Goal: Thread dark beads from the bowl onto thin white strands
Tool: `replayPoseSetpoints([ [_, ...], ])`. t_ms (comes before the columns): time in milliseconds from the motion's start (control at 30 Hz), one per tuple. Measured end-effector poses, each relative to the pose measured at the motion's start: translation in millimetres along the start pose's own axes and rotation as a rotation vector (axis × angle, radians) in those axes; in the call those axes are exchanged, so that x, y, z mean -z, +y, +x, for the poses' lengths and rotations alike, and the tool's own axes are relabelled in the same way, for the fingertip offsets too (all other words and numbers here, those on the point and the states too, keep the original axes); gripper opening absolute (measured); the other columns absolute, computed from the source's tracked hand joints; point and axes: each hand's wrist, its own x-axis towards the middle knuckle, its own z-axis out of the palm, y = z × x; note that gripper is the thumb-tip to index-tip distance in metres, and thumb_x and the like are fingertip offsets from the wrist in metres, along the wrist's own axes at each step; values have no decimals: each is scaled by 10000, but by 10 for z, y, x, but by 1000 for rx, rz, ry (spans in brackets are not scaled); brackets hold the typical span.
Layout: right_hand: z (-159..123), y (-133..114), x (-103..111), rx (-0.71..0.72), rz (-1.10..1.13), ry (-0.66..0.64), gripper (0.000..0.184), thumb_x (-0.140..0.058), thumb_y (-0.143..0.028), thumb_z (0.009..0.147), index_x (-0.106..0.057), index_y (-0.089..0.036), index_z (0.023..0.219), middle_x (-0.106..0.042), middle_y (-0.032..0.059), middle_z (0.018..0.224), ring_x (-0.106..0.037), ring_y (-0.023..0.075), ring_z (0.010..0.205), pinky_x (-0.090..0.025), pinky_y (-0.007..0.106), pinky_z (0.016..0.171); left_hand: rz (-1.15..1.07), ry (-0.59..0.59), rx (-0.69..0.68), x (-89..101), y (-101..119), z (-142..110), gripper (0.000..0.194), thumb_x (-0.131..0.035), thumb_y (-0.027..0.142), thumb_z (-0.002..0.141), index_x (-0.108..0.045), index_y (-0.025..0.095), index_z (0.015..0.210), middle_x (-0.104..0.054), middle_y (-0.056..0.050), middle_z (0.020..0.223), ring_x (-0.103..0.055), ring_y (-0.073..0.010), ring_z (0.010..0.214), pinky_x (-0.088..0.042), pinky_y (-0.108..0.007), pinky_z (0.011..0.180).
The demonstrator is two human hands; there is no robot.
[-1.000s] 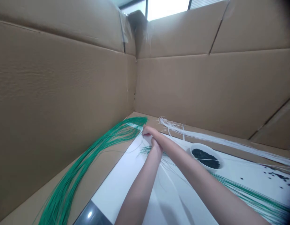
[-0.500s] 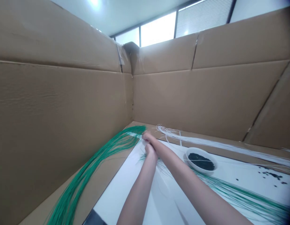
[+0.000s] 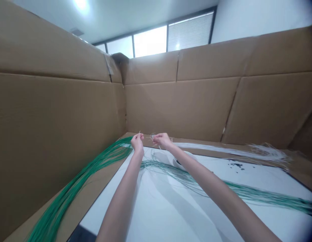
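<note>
My left hand (image 3: 137, 142) is raised above the board's far left corner, fingers pinched on a thin white strand (image 3: 139, 132) whose tip sticks up. To its right, my right hand (image 3: 163, 139) is closed, fingertips pointing left; what they pinch is too fine to make out. Behind those fingertips show the curled ends of a bundle of white strands (image 3: 208, 146). Thin green strands (image 3: 259, 195) lie across the white board (image 3: 171, 208), passing under my right forearm. A white bowl (image 3: 176, 163) with dark contents is mostly hidden by that forearm.
A thick bundle of green strands (image 3: 70, 198) runs along the left side on cardboard. Dark crumbs (image 3: 238, 165) are scattered on the board at right. Tall cardboard walls (image 3: 55, 134) enclose the left and far sides.
My hands were together at the green bundle's far end; now they are apart, side by side, the right one near the white strands. The view has turned right.
</note>
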Motion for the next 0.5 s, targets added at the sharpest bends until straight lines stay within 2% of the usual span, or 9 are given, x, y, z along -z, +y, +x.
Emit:
replayPoseSetpoints([
  [133, -287, 195, -22, 9, 136, -4, 52, -610, -103, 659, -562, -124, 663, -654, 26, 587, -608, 102, 502, -499, 180, 459, -14, -142, 54, -209, 46, -134, 75, -513, 99, 788, -536, 115, 718, -608, -50, 699, -597, -96, 607, -460, -245, 692],
  [267, -434, 314, -23, -24, 197, 6, 64, -579, -90, 647, -544, -133, 615, -636, 14, 551, -597, 103, 482, -513, 206, 475, -40, -210, 20, -393, 22, -341, 104, -383, 162, 865, -456, 150, 792, -595, -31, 708, -586, -91, 551, -458, -229, 597],
  [400, -511, 402, 79, -56, 199, 5, 81, -560, -91, 646, -546, -132, 577, -645, 42, 556, -608, 129, 503, -529, 255, 516, -14, -242, -80, -551, -62, -478, 141, -300, 211, 896, -393, 180, 794, -432, 66, 552, -349, -31, 344, -276, -148, 400],
  [500, -591, 442, 282, -32, 144, -17, 60, -595, -63, 597, -596, -119, 575, -650, 60, 557, -625, 171, 551, -523, 284, 529, 35, -300, -160, -653, -164, -547, 150, -324, 262, 889, -394, 187, 779, -305, 92, 510, -246, -33, 334, -188, -151, 378],
])
